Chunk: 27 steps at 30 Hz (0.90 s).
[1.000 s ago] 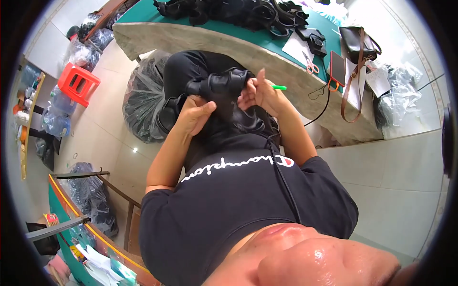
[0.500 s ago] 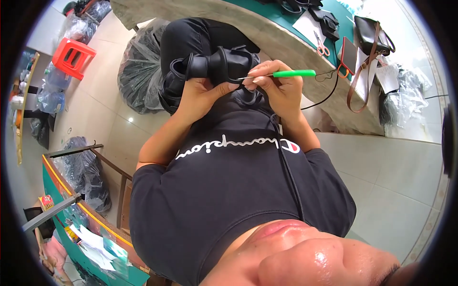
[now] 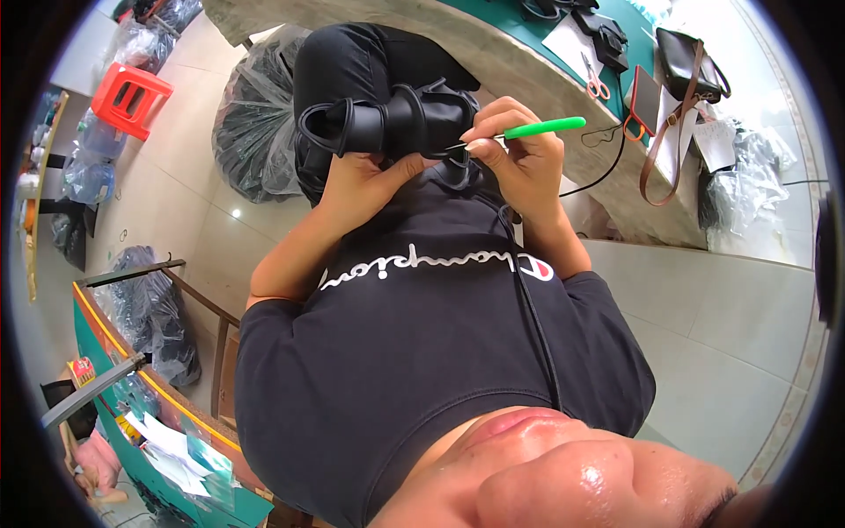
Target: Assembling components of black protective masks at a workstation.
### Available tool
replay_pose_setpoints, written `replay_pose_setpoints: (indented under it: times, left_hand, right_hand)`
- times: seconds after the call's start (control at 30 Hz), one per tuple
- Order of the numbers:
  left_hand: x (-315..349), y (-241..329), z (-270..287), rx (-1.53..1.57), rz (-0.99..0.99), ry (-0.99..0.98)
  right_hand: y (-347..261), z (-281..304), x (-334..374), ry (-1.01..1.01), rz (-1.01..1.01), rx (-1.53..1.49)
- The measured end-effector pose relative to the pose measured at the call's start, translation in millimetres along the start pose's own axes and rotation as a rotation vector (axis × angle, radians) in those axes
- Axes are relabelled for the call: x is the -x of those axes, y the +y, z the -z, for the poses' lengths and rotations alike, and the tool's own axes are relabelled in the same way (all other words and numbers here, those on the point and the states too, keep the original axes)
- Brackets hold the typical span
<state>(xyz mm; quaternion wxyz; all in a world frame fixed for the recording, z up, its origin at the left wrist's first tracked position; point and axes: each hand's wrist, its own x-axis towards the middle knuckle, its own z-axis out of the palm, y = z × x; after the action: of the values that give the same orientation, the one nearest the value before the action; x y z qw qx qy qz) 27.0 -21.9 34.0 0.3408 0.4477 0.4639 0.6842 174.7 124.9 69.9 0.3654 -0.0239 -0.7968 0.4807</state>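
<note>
On my lap lies a glossy black leather-like piece [image 3: 407, 121] with rounded tubular sections and raised edges; I cannot make out its exact kind. My left hand [image 3: 365, 183] grips it from below, thumb pressed along its near side and the other fingers mostly hidden beneath. A slim pointed tool like an awl, with a green handle [image 3: 547, 128], is pinched in my right hand [image 3: 521, 160]. Its thin metal shaft points left toward the black piece's near right edge. Whether the tip has gone into the material cannot be seen.
A stone-edged table with a green top [image 3: 493, 33] stands ahead, carrying scissors [image 3: 596, 85], a phone-like red-edged device [image 3: 642, 101] and a black bag [image 3: 687, 69]. A plastic-wrapped bundle [image 3: 255, 123] and a red stool [image 3: 132, 99] are at left. Behind left is another green table [image 3: 132, 458].
The black piece has tilted and shifted slightly in my left hand, showing more of its open left end. The awl's handle has tipped up a little, with my right hand still round it.
</note>
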Motion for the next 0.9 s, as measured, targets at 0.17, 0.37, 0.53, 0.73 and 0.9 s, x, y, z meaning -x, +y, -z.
replay_pose_setpoints:
  times: [0.17,0.37,0.53,0.73,0.9]
  left_hand:
    - [0.3,5.9,-2.7,0.024,0.001,0.039]
    - [-7.8,15.5,-3.0,-0.080,0.267,-0.049]
    - [-4.1,6.2,-3.2,0.082,0.320,-0.213]
    - [2.7,22.2,16.0,0.004,0.365,-0.214]
    - [15.1,7.4,48.8,-0.241,0.444,-0.343]
  right_hand:
    - [-5.2,4.3,-5.0,-0.021,0.172,0.161]
    - [-3.5,12.8,-11.6,-0.157,0.407,0.448]
    - [38.0,37.6,-36.2,0.161,0.366,0.101]
    - [71.1,114.5,-80.9,0.635,0.265,0.080]
    - [94.5,178.9,-78.4,0.859,0.192,-0.034]
